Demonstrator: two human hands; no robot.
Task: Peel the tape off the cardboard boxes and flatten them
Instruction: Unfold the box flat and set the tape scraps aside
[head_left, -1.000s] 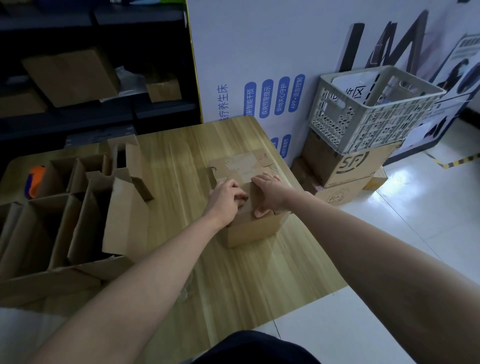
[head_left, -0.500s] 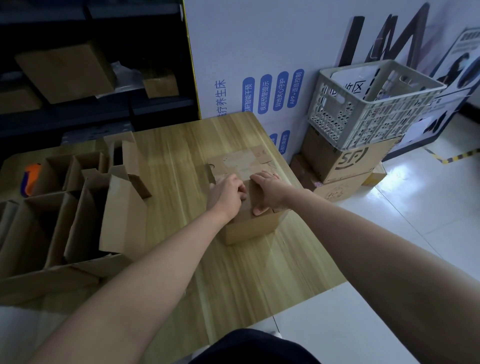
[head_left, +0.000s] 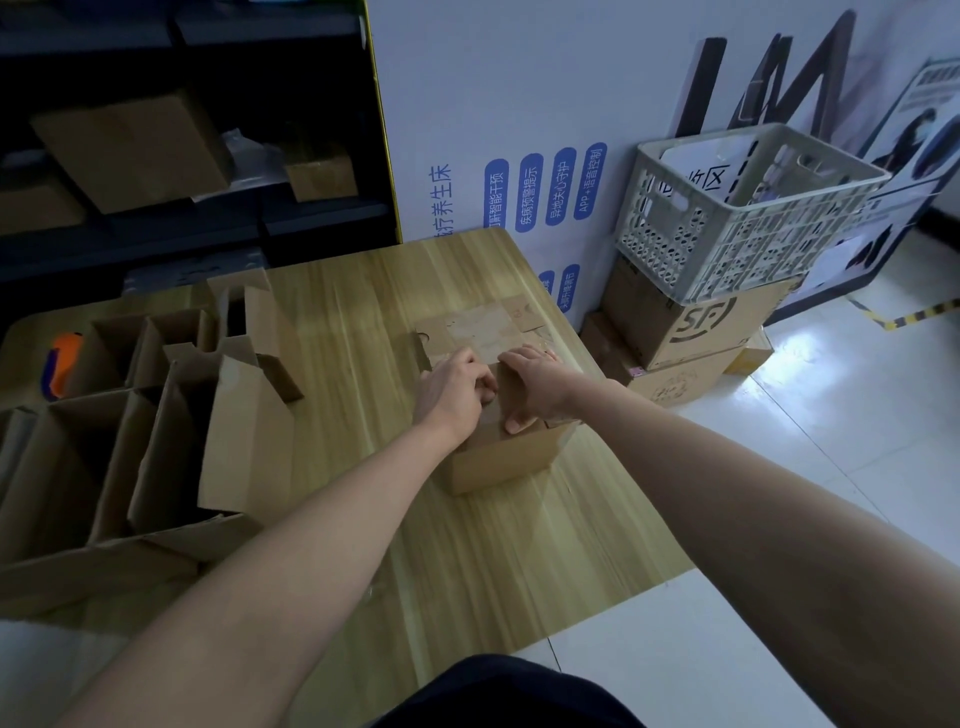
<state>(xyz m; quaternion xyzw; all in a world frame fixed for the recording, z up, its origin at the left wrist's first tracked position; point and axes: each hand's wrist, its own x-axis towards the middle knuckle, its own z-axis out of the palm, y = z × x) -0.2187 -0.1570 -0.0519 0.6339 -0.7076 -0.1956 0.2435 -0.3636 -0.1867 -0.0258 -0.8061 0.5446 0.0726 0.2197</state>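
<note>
A small brown cardboard box (head_left: 501, 460) stands on the wooden table (head_left: 519, 561), its far flap (head_left: 483, 325) lying open and flat behind it. Both hands rest on the box top. My left hand (head_left: 453, 389) is curled with fingertips pinched at the top seam. My right hand (head_left: 532, 387) presses flat on the top panel, thumb over the near edge. Whether tape is between the left fingers is hidden.
Several opened cardboard boxes (head_left: 156, 415) crowd the table's left side, with an orange object (head_left: 62, 364) behind them. Right of the table, a white plastic crate (head_left: 743, 218) sits on stacked cartons (head_left: 685, 332) on the floor. Dark shelves (head_left: 182, 156) hold more boxes.
Both hands stay on the box top with only slight shifts of the fingers. The box has not moved on the table.
</note>
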